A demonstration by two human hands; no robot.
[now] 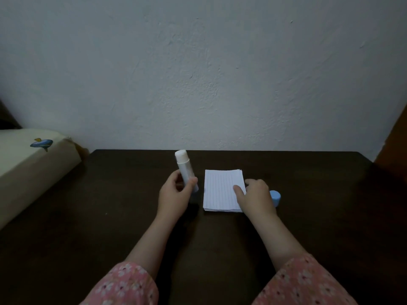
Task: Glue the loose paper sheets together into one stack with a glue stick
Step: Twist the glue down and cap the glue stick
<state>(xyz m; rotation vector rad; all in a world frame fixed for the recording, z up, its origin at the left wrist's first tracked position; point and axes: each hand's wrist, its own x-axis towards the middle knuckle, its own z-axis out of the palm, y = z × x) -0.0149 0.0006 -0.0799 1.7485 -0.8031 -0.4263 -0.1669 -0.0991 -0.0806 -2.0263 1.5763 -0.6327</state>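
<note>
The left hand [176, 194] grips the uncapped glue stick [186, 170], upright, tip up. Just to its right lies the paper stack [220, 190] on the table [110, 205]. The right hand [255, 194] rests relaxed on the stack's right edge, thumb on top. The cap [275, 198] lies just beyond that hand.

Domestic room, likely a bedroom. Evidence: dark brown wooden worktop [114, 194] against a plain white textured plaster wall [209, 73]; cream fabric-covered mattress [28, 168] with cartoon print adjoining at left.
</note>
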